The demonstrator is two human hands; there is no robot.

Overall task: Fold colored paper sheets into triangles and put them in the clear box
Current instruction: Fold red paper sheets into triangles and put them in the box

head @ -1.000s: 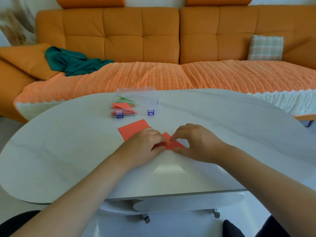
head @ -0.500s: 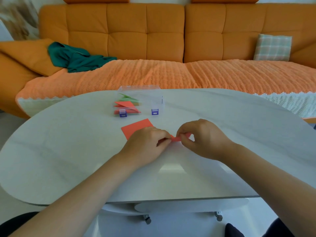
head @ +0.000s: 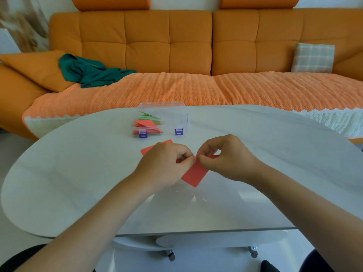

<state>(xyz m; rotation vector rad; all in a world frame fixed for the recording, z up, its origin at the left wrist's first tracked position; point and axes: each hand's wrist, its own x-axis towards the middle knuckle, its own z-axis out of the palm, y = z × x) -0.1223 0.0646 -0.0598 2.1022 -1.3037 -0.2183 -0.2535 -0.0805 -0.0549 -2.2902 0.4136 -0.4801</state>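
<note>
I hold a red paper sheet just above the white table. My left hand and my right hand pinch its top edge where their fingertips meet, and its lower corner hangs toward me. A second red sheet lies flat behind my left hand, partly hidden. The clear box with purple clasps stands further back, holding folded red and green paper triangles in its left part.
An orange sofa with a ribbed orange cover runs behind the table. A green cloth lies on its left, a checked cushion on its right. The table's near edge is close to my body.
The red sheet lay pressed on the table under both hands; now it is lifted and partly unfolded, hanging from my pinching fingertips. The view shifted slightly.
</note>
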